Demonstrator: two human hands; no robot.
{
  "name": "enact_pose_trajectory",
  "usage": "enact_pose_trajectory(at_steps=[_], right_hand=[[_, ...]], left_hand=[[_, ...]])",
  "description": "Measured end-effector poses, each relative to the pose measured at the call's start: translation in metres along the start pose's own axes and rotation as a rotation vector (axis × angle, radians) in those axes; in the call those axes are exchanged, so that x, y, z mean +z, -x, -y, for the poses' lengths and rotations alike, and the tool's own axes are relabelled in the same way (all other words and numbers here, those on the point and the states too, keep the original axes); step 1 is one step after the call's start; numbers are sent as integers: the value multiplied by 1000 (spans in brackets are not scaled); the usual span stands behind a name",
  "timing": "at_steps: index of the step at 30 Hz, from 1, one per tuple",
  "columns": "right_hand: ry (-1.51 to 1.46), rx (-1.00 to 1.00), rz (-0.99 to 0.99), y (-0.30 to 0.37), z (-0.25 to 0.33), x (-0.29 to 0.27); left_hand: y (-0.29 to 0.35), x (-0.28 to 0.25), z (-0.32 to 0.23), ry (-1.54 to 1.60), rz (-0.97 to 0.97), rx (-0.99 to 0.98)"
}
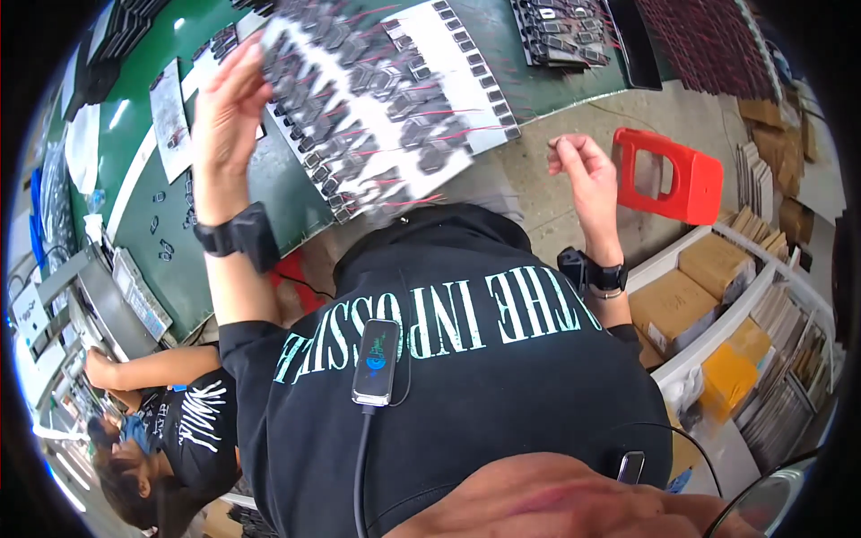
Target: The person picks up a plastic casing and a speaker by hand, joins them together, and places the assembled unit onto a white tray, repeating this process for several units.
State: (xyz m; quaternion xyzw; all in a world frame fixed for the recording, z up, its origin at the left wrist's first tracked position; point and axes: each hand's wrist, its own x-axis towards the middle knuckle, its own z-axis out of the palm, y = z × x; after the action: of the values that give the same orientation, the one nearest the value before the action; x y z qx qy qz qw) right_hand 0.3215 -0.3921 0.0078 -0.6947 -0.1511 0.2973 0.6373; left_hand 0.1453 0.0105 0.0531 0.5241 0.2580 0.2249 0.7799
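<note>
My left hand (235, 103) is closed at the upper left edge of a white sheet (372, 117), which is tilted and smeared by motion. Rows of small black parts with thin red wires (372, 79) lie on this sheet. Beneath and beside it shows another white sheet (489, 117), edged with similar black parts. Off to the right, my right hand (585, 170) hangs over the floor past the bench edge. Its fingers are curled toward the thumb, and nothing shows between them. Black bands are on both wrists.
The green bench (296, 193) carries loose black parts (165, 249) and a narrow white sheet (169, 117). A red plastic stand (695, 184) is beyond my right hand. Cardboard boxes (686, 287) fill a white shelf at right. Another person (193, 426) works at the lower left.
</note>
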Motion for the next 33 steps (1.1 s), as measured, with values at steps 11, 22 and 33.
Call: enact_pose_trajectory(at_steps=[11, 22, 33], right_hand=[[370, -184, 29, -21, 32, 9], [979, -827, 199, -136, 107, 68], [1238, -733, 370, -216, 68, 104]], left_hand=[[19, -53, 6, -62, -38, -88], [16, -26, 14, -315, -113, -24], [28, -20, 20, -967, -286, 478]])
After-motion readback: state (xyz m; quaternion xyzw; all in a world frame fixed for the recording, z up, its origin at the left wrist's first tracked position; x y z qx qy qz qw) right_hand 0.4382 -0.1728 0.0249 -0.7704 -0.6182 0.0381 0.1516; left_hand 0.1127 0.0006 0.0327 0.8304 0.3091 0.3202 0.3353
